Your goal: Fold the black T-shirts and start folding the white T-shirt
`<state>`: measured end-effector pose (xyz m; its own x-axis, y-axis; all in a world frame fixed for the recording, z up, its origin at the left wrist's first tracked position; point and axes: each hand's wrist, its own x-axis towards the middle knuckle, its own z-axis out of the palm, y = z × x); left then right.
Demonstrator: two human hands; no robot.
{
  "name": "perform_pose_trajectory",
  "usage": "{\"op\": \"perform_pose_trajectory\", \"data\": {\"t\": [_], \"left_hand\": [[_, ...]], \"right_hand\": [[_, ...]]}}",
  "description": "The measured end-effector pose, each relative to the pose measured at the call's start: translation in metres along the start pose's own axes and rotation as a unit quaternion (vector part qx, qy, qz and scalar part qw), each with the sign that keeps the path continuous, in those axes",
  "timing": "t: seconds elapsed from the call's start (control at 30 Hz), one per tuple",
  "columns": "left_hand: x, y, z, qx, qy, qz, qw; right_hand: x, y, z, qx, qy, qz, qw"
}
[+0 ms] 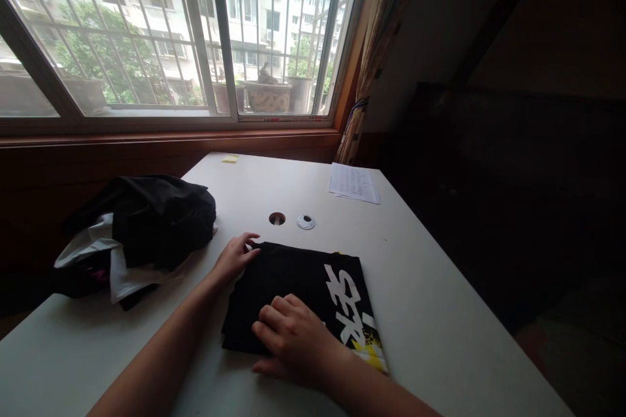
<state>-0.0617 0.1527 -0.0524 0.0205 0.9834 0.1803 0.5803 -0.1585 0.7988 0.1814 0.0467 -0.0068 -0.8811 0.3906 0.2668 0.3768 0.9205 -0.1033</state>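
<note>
A black T-shirt point(288, 273), folded into a flat rectangle with white lettering and a yellow print along its right side, lies on the white table point(415, 313). At its far left corner is my left hand point(237, 256), thumb and forefinger apart and the thumb touching the cloth. My right hand point(298, 339) is over the near edge. Its fingers curl down onto the cloth, with the thumb at the near side; the palm side is hidden.
On the left, a heap of black and white clothes point(156, 221) lies at the table's edge. Farther back are a round cable hole point(277, 218), a loose round cover point(306, 222), printed papers point(355, 183) and a yellow sticky note point(230, 159). A barred window point(274, 32) stands behind.
</note>
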Motion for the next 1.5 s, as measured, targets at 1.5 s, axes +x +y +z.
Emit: {"op": "perform_pose_trajectory", "data": {"t": [1.5], "left_hand": [[-0.036,0.049,0.042,0.325,-0.133,0.223,0.909]], "right_hand": [[-0.086,0.100,0.000,-0.043,-0.050,0.310,0.949]]}}
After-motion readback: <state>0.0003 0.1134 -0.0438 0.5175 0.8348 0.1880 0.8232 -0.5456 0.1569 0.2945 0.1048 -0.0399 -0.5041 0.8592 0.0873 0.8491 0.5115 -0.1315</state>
